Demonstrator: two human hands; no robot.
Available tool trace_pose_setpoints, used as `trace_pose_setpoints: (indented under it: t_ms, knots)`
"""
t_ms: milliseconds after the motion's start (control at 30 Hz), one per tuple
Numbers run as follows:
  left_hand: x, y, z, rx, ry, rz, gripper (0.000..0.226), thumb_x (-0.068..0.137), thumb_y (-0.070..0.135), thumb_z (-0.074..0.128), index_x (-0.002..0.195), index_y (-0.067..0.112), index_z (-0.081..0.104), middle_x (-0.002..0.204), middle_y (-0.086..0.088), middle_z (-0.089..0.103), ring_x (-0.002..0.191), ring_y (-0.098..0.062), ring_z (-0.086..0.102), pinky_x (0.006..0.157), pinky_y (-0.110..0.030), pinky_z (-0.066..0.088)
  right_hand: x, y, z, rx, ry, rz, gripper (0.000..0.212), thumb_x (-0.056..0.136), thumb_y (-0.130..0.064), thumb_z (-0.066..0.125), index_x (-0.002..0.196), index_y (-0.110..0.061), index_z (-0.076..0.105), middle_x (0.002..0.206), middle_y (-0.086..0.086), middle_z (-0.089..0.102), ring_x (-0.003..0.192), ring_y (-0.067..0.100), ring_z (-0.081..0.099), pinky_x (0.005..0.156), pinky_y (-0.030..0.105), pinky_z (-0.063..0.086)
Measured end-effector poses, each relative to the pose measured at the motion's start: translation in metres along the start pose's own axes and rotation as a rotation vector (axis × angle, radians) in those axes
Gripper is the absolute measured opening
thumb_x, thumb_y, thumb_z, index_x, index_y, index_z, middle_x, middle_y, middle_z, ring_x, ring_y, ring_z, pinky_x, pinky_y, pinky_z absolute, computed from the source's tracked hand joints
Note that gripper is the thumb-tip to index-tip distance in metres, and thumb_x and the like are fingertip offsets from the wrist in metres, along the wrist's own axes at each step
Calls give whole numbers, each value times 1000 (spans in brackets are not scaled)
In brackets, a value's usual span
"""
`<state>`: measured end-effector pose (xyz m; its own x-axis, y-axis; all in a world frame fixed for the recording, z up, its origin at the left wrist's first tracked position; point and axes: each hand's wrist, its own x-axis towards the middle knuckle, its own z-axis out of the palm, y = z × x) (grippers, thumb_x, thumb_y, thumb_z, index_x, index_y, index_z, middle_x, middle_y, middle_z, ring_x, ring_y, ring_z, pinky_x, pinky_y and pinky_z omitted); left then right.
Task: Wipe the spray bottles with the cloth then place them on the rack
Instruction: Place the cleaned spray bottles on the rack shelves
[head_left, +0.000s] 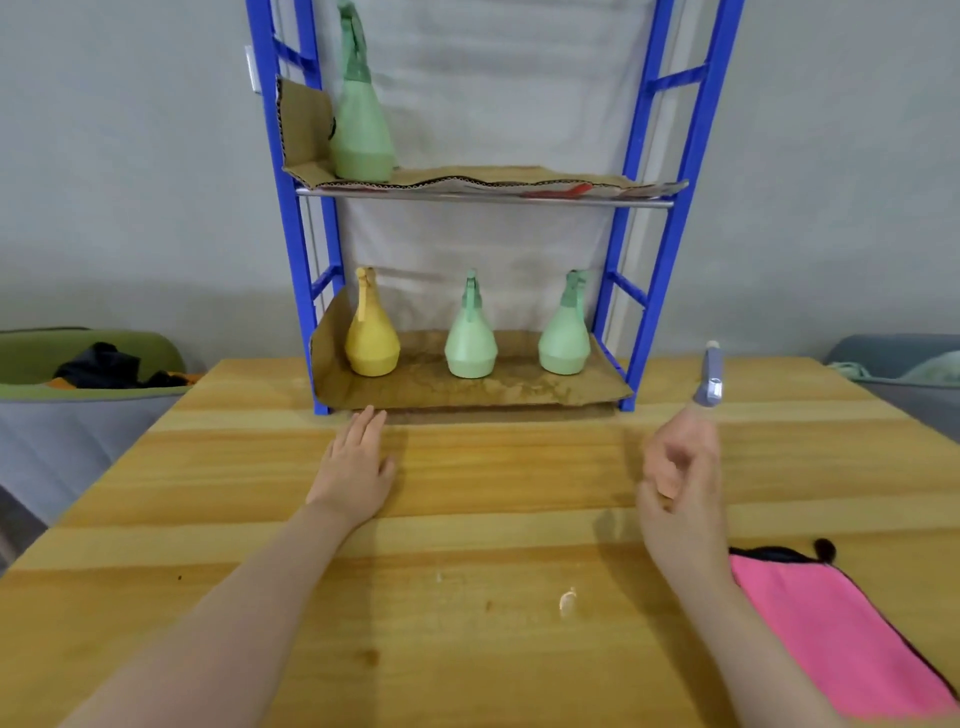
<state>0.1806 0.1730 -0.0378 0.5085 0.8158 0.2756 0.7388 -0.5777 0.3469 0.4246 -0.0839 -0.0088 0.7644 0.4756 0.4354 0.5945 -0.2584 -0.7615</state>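
four spray bottles (470, 340) already up on the rack (670, 208) — pink cloth (841, 634) on table by right wrist. left hand (358, 467) flat, empty; right hand (680, 467) loosely curled, empty. check for leftover bottles — none visible.

A big wooden table (467, 519) fills the bottom of the view; its top is light yellow-brown with long stripes in the wood; a small pale spot (568, 601) sits on it near the middle. A little grey-blue thing (710, 379) with a white tip is on the right side of the table; what it is cannot be told. Behind the table is a plain grey wall (130, 156). On the far left is a green and grey seat (88, 374) with a dark bundle (109, 366) lying on it. On the far right is a grey-blue seat (893, 358) with a pale green cloth-like thing (930, 371) on it.
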Motion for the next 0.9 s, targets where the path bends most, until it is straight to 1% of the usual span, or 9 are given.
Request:
trace_pose_setpoints:
  t_ms: [67, 133, 267, 333, 400, 467, 633, 833, 900]
  knots:
    - [0, -1, 0, -1, -11, -1, 66, 98, 26, 47, 155, 16, 16, 164, -3, 12, 151, -23, 10, 121, -39, 14, 5, 8, -5, 39, 80, 80, 52, 88, -2, 62, 134, -3, 40, 133, 14, 46, 122, 31, 46, 100, 39, 39]
    - [0, -2, 1, -6, -33, -8, 65, 98, 26, 47, 155, 17, 17, 164, -2, 11, 151, -23, 9, 121, -40, 15, 14, 16, -9, 81, 103, 171, 61, 87, -5, 64, 140, -5, 35, 141, 14, 42, 127, 32, 46, 105, 45, 42]
    - [1, -3, 3, -16, -43, -6, 64, 98, 28, 46, 155, 18, 19, 164, -2, 14, 151, -22, 11, 121, -40, 16, 34, 24, -13, 85, 13, 253, 81, 87, -14, 64, 154, -12, 19, 157, 10, 30, 142, 32, 35, 114, 49, 34]
    - [1, -3, 3, -19, -55, -11, 63, 98, 29, 46, 155, 18, 20, 164, -1, 15, 150, -22, 13, 121, -40, 17, 38, 24, -13, 69, -51, 273, 83, 88, -19, 63, 156, -19, 15, 159, 6, 30, 143, 30, 34, 114, 50, 35]
    - [2, -4, 4, -9, -78, -21, 60, 99, 31, 43, 154, 18, 23, 163, -1, 17, 149, -23, 17, 121, -39, 18, 39, 25, -14, 33, -77, 274, 79, 88, -20, 62, 154, -22, 20, 153, 5, 38, 138, 31, 41, 109, 50, 40]
    - [3, -4, 5, 8, -108, -27, 57, 100, 33, 40, 153, 20, 26, 163, 0, 19, 148, -23, 20, 120, -39, 19, 39, 25, -14, -10, -41, 255, 72, 87, -19, 64, 150, -17, 29, 146, 9, 44, 131, 33, 46, 103, 47, 44]
    - [4, -5, 4, 9, -133, -20, 53, 101, 34, 37, 152, 21, 30, 160, 1, 28, 145, -22, 27, 119, -39, 23, 28, 22, -13, -92, -72, 201, 66, 88, -24, 67, 144, -10, 36, 138, 15, 45, 120, 34, 51, 94, 43, 45]
    - [3, -4, 4, 22, -151, -4, 48, 102, 33, 35, 149, 22, 39, 158, 1, 32, 145, -19, 29, 120, -36, 21, 16, 12, -8, -64, -128, 175, 46, 91, -19, 62, 134, -11, 48, 108, 5, 63, 96, 23, 59, 76, 33, 40]
    - [3, -3, 3, 23, -148, -1, 48, 102, 32, 35, 149, 22, 38, 158, 1, 32, 145, -19, 29, 120, -36, 20, 22, 15, -9, -21, -77, 191, 36, 91, -19, 63, 125, -14, 52, 106, 3, 63, 102, 25, 58, 78, 34, 40]
